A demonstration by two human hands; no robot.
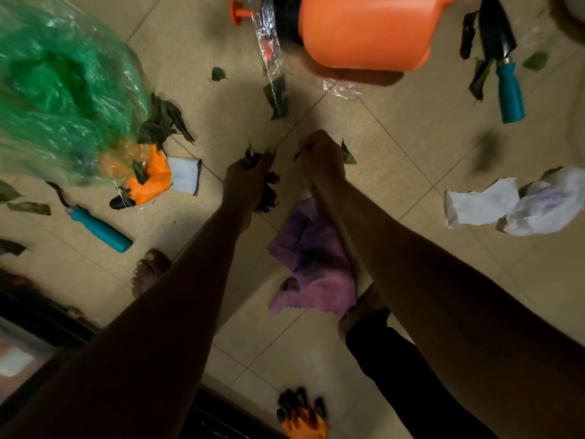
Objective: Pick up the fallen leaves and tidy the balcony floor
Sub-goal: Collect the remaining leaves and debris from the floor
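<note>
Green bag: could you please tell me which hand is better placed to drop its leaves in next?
Left, probably. The left hand grips a bunch of leaves and lies on the side of the green bag; the right hand sits farther from it.

Plastic bag [60, 90] fills the upper left of frame. Leaf pile [161, 122] lies at its right edge, w/ a glove [148, 179] just below, partly under the bag. Lower left: hand tool [98, 228] on the floor [411, 147], loose leaves [30, 208] beside it. Top centre: sprayer jug [364, 30], pump end toward the left. Upper right: trowel [503, 68]. Centre: left hand [250, 182] & right hand [321, 160] side by side, each gripping leaves [269, 191]; cloth [313, 258] lies below them. Mid right: crumpled papers [481, 204]. Bottom centre: 2nd glove [302, 413].
</note>
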